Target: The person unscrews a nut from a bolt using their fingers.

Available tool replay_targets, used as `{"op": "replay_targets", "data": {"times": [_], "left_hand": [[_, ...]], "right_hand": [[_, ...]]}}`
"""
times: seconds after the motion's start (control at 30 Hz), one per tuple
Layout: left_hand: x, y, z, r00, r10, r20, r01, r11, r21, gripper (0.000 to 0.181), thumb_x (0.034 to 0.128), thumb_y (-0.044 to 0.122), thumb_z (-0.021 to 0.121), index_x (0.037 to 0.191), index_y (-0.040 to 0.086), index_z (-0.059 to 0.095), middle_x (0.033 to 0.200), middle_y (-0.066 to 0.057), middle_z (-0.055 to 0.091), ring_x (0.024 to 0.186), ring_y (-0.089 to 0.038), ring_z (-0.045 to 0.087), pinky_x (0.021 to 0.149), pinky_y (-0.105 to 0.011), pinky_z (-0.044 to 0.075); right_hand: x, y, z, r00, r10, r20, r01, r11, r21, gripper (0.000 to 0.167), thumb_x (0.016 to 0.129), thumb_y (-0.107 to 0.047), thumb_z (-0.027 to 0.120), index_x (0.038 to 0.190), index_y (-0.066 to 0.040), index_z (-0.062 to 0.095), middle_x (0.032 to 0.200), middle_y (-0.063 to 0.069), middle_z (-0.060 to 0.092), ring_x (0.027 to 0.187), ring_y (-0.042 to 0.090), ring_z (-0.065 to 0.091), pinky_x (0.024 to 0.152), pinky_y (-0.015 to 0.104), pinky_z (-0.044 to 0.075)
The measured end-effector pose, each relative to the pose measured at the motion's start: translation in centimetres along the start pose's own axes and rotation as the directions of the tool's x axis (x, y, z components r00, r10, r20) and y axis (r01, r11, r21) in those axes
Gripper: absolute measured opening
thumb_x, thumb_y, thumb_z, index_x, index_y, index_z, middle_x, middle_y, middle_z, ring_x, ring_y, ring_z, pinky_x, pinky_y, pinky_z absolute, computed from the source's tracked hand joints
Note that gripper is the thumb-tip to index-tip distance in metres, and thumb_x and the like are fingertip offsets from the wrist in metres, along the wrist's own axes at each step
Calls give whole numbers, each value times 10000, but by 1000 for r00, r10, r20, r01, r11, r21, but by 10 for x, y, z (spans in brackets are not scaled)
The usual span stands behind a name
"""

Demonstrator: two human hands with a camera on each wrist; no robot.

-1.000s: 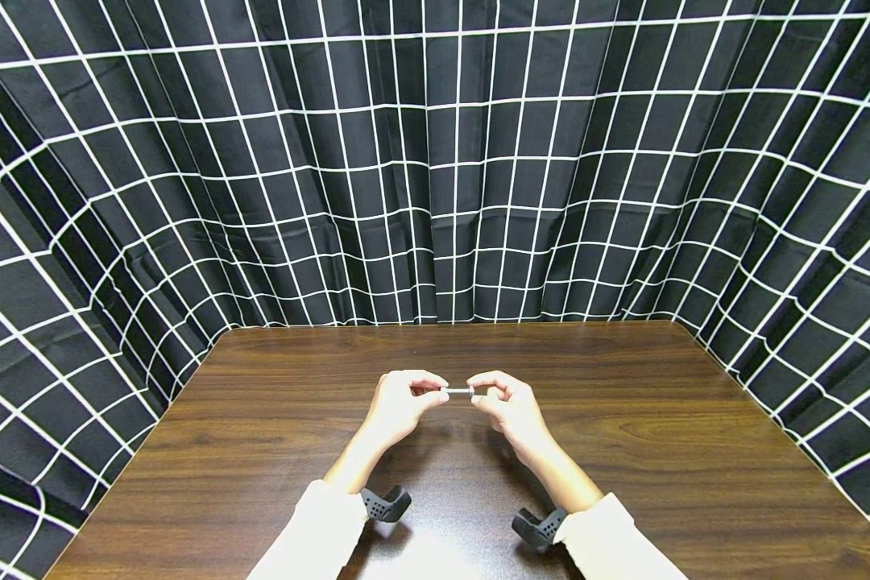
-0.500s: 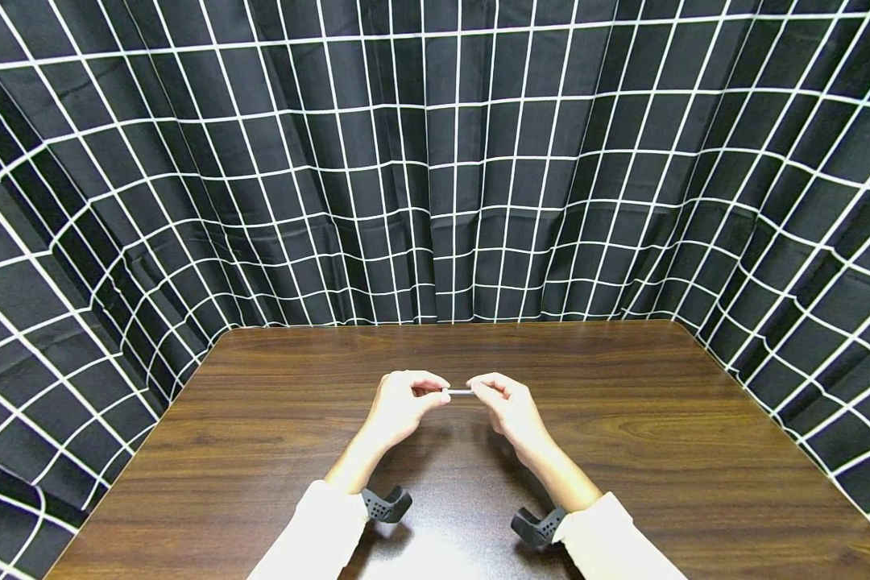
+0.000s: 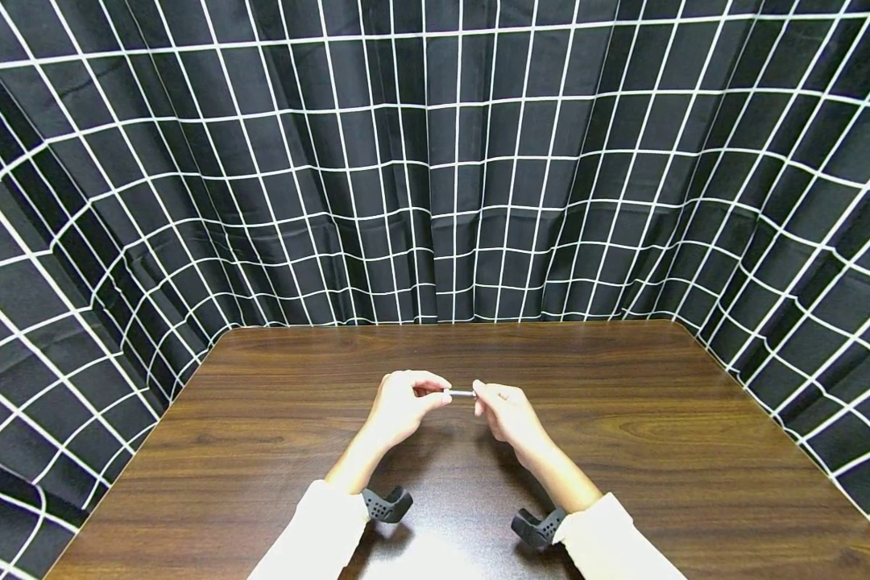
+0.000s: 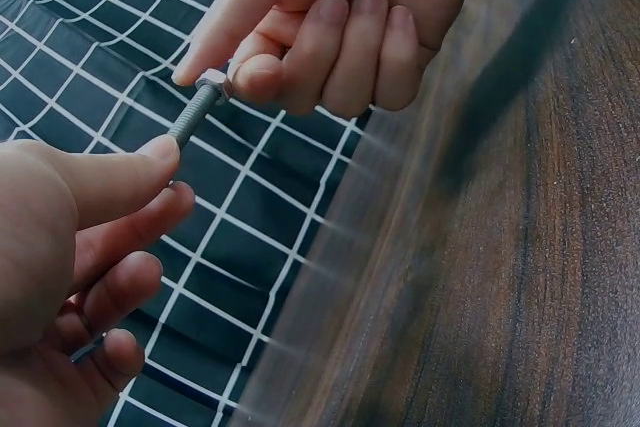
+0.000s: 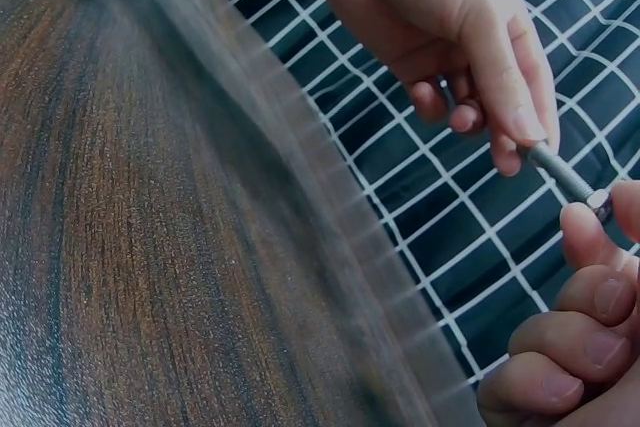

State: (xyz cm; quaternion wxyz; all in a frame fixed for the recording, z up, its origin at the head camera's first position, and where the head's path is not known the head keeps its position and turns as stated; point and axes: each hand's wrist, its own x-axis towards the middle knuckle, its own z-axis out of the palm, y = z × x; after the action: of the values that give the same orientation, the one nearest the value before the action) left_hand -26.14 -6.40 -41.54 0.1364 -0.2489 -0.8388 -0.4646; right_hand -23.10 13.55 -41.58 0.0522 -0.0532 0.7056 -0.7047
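Note:
A threaded metal bolt [image 3: 461, 393] spans the space between both hands above the table. The left hand [image 3: 399, 407] pinches one end between thumb and fingers; its other fingers curl loosely in the left wrist view. At the bolt's other end is a hex nut [image 4: 213, 83], with threads [image 4: 193, 115] showing between it and the left thumb. The right hand [image 3: 511, 415] has its thumb and index finger at the nut [image 5: 599, 204], its remaining fingers curled. The bolt end inside the left fingers is hidden.
Beneath the hands lies a brown wood-grain table [image 3: 297, 387]. A black curtain with white grid lines [image 3: 435, 201] surrounds its back and sides. Dark bands with camera mounts [image 3: 387, 505] sit at both wrists.
The right hand's thumb and fingers have shifted and rotated around the nut end, the thumb moving up and the index finger drawing back. The left hand has stayed nearly still, holding the bolt.

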Motion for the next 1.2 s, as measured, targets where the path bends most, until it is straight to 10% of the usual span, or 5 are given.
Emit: {"op": "replay_targets", "data": {"times": [0.3,0.67,1.2], "left_hand": [[-1,0,-1,1000,-14,2,14,1000,4,99,805,185,785,898,160,761,803,120,717,647,-27,597,597,-254,474],[-1,0,-3,1000,1,-3,-2,1000,-16,137,802,164,788,910,83,760,799,98,719,663,-38,609,609,-259,482],[0,1,-4,999,30,-15,-30,999,-17,115,799,111,786,909,96,754,813,53,726,667,-45,620,598,-246,477]], "right_hand": [[-14,-24,6,1000,-7,-3,7,1000,-19,351,1000,-123,521,892,209,484,453,-84,313,398,28,235,398,191,194],[-13,-24,5,1000,-20,2,20,1000,1,203,968,-81,563,770,-89,612,476,-78,318,396,21,246,404,189,202],[2,4,-2,995,-95,-22,96,995,28,230,916,-28,597,1090,119,567,489,-93,307,406,33,215,400,198,179]]}}
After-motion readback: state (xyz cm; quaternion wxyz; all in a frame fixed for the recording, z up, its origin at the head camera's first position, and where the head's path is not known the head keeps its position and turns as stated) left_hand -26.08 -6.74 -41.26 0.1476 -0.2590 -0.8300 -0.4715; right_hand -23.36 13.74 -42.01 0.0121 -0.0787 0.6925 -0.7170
